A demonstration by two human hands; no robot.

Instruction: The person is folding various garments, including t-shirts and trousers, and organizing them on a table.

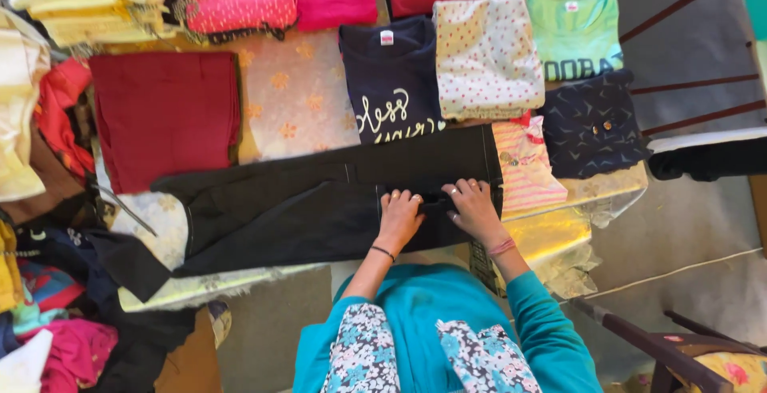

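Currently, both hands press flat, fingers spread, grasping nothing: left hand (398, 217) and right hand (474, 209) on the waist end of the black trousers (319, 201), spread below the navy shirt (391, 81). Smoothing step; folding next requires gripping that end.

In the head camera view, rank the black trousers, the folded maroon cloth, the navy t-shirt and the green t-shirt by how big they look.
1. Black trousers, under both hands.
2. Folded maroon cloth.
3. Navy t-shirt.
4. Green t-shirt; it is partly covered and lies farther back, so the last two are unsure.
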